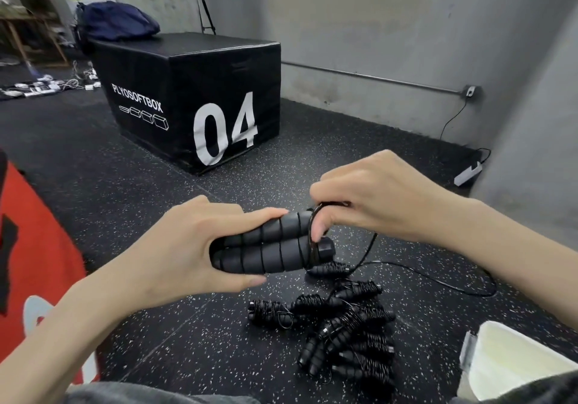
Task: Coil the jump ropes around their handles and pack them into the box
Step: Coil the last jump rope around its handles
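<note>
A person's left hand (184, 247) clamps two jump-rope handles (269, 248) side by side, steadying them, while the right hand (369, 197) pinches the cord (438, 278) just past the left fingertips to wind it. Coiled ropes (337, 331) lie below; the white box (513, 363) waits nearby.

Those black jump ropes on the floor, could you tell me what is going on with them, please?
A person is coiling a thin black rope around a pair of ribbed black foam handles. The left hand grips the handles together, while the right hand pinches the rope at their capped end. A pile of already coiled black jump ropes lies on the speckled black rubber floor. A white container sits at lower right.
</note>
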